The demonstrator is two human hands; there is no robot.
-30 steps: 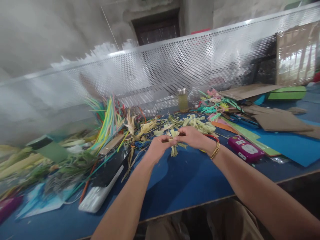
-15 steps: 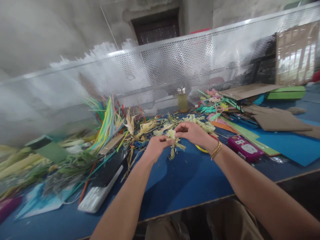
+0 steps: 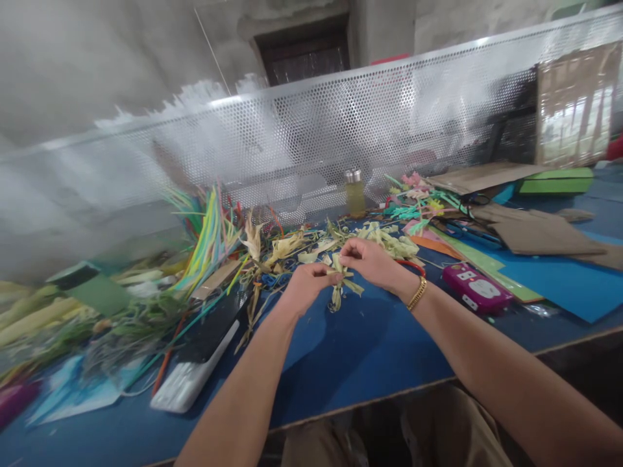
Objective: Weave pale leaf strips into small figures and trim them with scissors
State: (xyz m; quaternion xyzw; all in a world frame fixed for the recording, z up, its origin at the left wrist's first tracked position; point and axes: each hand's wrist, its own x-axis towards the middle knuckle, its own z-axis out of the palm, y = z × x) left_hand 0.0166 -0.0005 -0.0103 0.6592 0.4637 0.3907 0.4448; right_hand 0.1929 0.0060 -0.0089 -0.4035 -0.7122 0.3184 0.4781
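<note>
Both hands meet over the blue table [image 3: 335, 363] at a pale green corn husk piece [image 3: 337, 295], which looks like a small bow or figure with strips sticking out. My left hand [image 3: 311, 285] pinches its middle from the left, thumb on the near side. From the upper right, my right hand [image 3: 367, 259] pinches the top of the same piece between thumb and forefinger. Strips hang below and to the right of the fingers. Just beyond lies a heap of loose corn husks [image 3: 384, 239]. How the piece is fastened is hidden by the fingers.
Coloured pipe cleaners [image 3: 209, 227] stand at the left, behind a black and white device [image 3: 195, 363]. A glass bottle [image 3: 355, 194] is at the back by the perforated metal panel [image 3: 316, 143]. At right are a purple extension socket [image 3: 477, 288], cardboard [image 3: 545, 230] and blue paper [image 3: 559, 279].
The top of the husk piece looks narrower between my right fingers, which have shifted very slightly. My left hand keeps its pinch in nearly the same place.
</note>
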